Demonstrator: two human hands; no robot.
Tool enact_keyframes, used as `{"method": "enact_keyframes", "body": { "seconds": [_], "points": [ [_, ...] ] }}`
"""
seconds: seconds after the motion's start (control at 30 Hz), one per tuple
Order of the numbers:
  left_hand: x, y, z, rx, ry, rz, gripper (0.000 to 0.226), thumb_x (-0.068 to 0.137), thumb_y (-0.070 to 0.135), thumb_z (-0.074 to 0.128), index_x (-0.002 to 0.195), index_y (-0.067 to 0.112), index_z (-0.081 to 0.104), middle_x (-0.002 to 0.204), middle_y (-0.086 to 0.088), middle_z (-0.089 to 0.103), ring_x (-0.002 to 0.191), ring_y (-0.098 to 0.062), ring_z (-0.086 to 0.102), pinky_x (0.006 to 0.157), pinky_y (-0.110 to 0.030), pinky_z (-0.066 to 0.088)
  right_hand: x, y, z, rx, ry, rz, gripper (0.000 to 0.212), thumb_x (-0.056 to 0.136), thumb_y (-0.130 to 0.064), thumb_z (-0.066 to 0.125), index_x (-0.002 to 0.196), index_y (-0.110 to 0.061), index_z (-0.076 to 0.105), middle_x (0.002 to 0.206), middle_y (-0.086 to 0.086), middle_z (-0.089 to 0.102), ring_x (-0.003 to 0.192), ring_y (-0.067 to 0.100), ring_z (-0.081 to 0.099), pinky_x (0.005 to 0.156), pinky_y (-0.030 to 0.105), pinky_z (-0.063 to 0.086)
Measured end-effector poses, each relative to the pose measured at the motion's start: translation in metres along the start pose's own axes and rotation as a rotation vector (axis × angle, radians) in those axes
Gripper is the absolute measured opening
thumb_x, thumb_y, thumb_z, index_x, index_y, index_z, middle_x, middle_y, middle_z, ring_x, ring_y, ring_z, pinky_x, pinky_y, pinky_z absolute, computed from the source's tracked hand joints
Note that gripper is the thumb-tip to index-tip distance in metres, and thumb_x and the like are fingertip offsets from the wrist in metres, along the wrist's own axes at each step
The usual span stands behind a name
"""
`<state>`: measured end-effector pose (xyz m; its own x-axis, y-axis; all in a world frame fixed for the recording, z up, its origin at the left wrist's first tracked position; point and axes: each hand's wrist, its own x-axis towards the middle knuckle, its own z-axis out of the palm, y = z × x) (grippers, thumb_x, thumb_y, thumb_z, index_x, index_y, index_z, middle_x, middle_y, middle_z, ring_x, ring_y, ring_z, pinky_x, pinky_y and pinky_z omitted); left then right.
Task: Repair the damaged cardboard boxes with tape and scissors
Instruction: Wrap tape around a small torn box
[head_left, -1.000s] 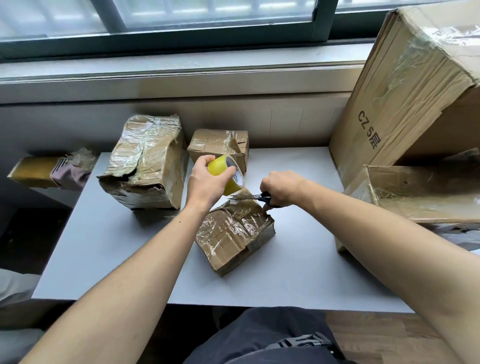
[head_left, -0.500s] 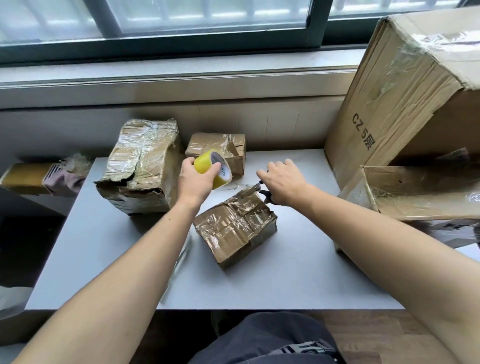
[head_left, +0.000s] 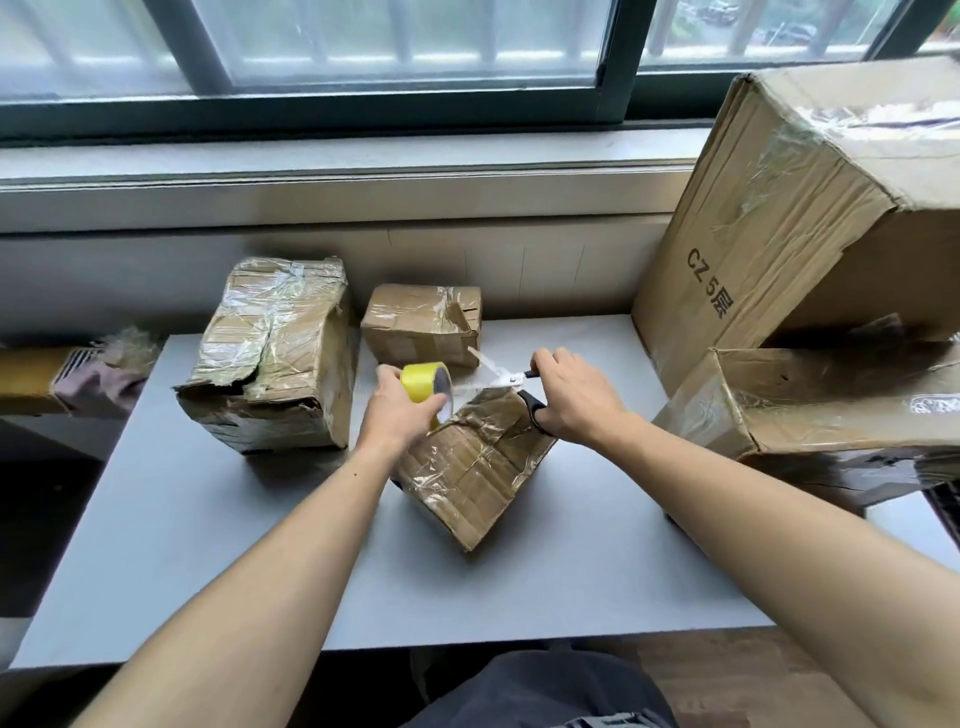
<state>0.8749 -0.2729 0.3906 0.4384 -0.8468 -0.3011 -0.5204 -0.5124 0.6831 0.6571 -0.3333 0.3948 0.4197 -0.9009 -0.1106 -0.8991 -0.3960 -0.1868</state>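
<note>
A crumpled, tape-covered small cardboard box (head_left: 478, 467) lies tilted in the middle of the grey table (head_left: 208, 545). My left hand (head_left: 397, 410) grips a yellow tape roll (head_left: 423, 382) just above the box's left corner. A clear strip of tape stretches from the roll towards the box's upper edge. My right hand (head_left: 576, 397) holds black-handled scissors (head_left: 498, 371), blades spread apart and pointing up-left across that strip.
A larger taped box (head_left: 275, 353) stands at the left and a small one (head_left: 421, 325) at the back by the wall. A big "CZ 5" carton (head_left: 789, 228) leans over an open box (head_left: 810, 405) on the right. The window sill runs behind.
The scissor blades have spread apart and swung up to the tape strip. My left hand has kept the roll pulled away above the box.
</note>
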Motion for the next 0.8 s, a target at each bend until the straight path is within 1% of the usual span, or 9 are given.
{"method": "enact_keyframes", "body": {
  "seconds": [0.1, 0.17, 0.23, 0.33, 0.43, 0.5, 0.57, 0.67, 0.8],
  "points": [
    [0.001, -0.006, 0.006, 0.148, -0.156, 0.029, 0.060, 0.082, 0.034, 0.076, 0.125, 0.011, 0.041, 0.108, -0.008, 0.059, 0.101, -0.029, 0.058, 0.081, -0.036, 0.045, 0.004, -0.008, -0.007, 0.069, 0.164, 0.069, 0.050, 0.086, -0.043, 0.069, 0.118, -0.012, 0.047, 0.112, 0.012, 0.054, 0.103, 0.035, 0.054, 0.079, 0.043, 0.044],
    [0.000, -0.011, 0.012, 0.182, -0.201, 0.055, 0.060, 0.081, 0.031, 0.078, 0.124, 0.011, 0.042, 0.109, -0.008, 0.060, 0.103, -0.030, 0.059, 0.082, -0.036, 0.046, 0.009, -0.014, -0.013, 0.074, 0.202, 0.095, 0.056, 0.083, -0.048, 0.073, 0.118, -0.012, 0.048, 0.113, 0.011, 0.055, 0.104, 0.034, 0.053, 0.083, 0.043, 0.043],
    [0.000, -0.016, 0.014, 0.155, -0.192, 0.063, 0.056, 0.082, 0.030, 0.077, 0.122, 0.011, 0.043, 0.111, -0.010, 0.063, 0.099, -0.028, 0.059, 0.080, -0.036, 0.046, 0.010, -0.016, -0.014, 0.140, 0.169, 0.143, 0.059, 0.082, -0.048, 0.075, 0.119, -0.013, 0.047, 0.117, 0.011, 0.055, 0.108, 0.034, 0.053, 0.085, 0.043, 0.042],
    [0.002, -0.020, 0.013, 0.144, -0.118, 0.093, 0.056, 0.083, 0.031, 0.077, 0.123, 0.012, 0.041, 0.113, -0.010, 0.061, 0.099, -0.030, 0.056, 0.079, -0.037, 0.045, 0.007, -0.017, -0.009, 0.385, 0.056, 0.248, 0.062, 0.079, -0.045, 0.078, 0.123, -0.015, 0.046, 0.124, 0.008, 0.055, 0.112, 0.031, 0.055, 0.088, 0.040, 0.045],
    [0.008, -0.027, 0.011, 0.206, -0.069, 0.156, 0.057, 0.085, 0.033, 0.075, 0.125, 0.014, 0.040, 0.116, -0.010, 0.058, 0.106, -0.034, 0.056, 0.080, -0.041, 0.044, 0.000, -0.020, -0.008, 0.504, -0.015, 0.297, 0.054, 0.084, -0.039, 0.074, 0.123, -0.017, 0.046, 0.116, 0.005, 0.057, 0.108, 0.027, 0.056, 0.082, 0.033, 0.042],
    [0.012, -0.034, 0.011, 0.253, -0.062, 0.198, 0.053, 0.088, 0.030, 0.072, 0.128, 0.013, 0.042, 0.122, -0.012, 0.057, 0.111, -0.035, 0.053, 0.083, -0.041, 0.042, -0.006, -0.022, -0.009, 0.549, -0.034, 0.315, 0.042, 0.088, -0.036, 0.069, 0.118, -0.020, 0.045, 0.107, 0.003, 0.057, 0.101, 0.026, 0.058, 0.076, 0.031, 0.040],
    [0.015, -0.044, 0.013, 0.349, -0.047, 0.255, 0.051, 0.089, 0.026, 0.071, 0.131, 0.014, 0.045, 0.125, -0.011, 0.058, 0.116, -0.034, 0.052, 0.087, -0.042, 0.041, -0.010, -0.025, -0.010, 0.578, -0.052, 0.326, 0.039, 0.090, -0.036, 0.065, 0.119, -0.020, 0.044, 0.106, 0.002, 0.058, 0.098, 0.024, 0.058, 0.074, 0.030, 0.038],
    [0.015, -0.056, 0.016, 0.468, -0.060, 0.292, 0.057, 0.086, 0.017, 0.073, 0.137, 0.021, 0.048, 0.127, -0.007, 0.063, 0.117, -0.031, 0.054, 0.091, -0.039, 0.041, -0.014, -0.027, -0.010, 0.557, -0.026, 0.311, 0.047, 0.090, -0.037, 0.066, 0.126, -0.017, 0.045, 0.112, 0.003, 0.056, 0.099, 0.023, 0.056, 0.077, 0.030, 0.040],
    [0.019, -0.060, 0.015, 0.490, -0.142, 0.250, 0.060, 0.086, 0.021, 0.073, 0.140, 0.026, 0.048, 0.128, -0.006, 0.063, 0.120, -0.029, 0.055, 0.092, -0.037, 0.042, -0.018, -0.029, -0.007, 0.515, 0.053, 0.281, 0.049, 0.089, -0.037, 0.065, 0.128, -0.015, 0.046, 0.120, 0.004, 0.055, 0.109, 0.024, 0.055, 0.087, 0.034, 0.044]
  ]
}}
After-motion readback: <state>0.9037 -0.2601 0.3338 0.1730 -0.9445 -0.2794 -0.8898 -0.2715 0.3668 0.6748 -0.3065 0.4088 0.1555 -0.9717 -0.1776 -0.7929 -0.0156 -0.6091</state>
